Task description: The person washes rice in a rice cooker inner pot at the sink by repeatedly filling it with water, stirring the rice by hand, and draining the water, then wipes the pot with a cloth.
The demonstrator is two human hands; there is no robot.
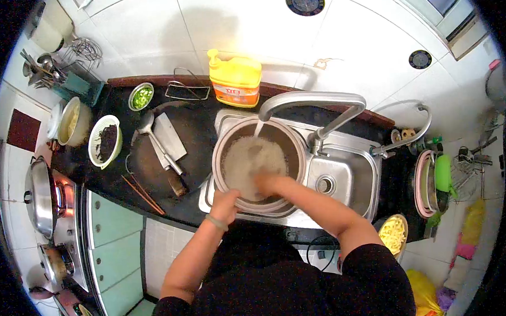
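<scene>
A large round metal pot (301, 157) rests over the left sink basin, with pale, cloudy water and what looks like rice (244, 161) inside. From the curved faucet (312, 99) a stream of water runs down into it. My left hand (225, 205) is closed on the pot's near rim at the lower left. Inside the pot, at its near side, my right hand (268, 183) reaches into the cloudy contents. Motion smears its fingers and the water partly hides them.
Left of the sink, a cleaver (169, 136) and a spatula (153, 134) lie on a round dark board (143, 163). A yellow detergent jug (235, 79) stands behind the pot. The right basin (349, 173) adjoins it. A lidded wok (40, 195) sits over a lit burner, far left.
</scene>
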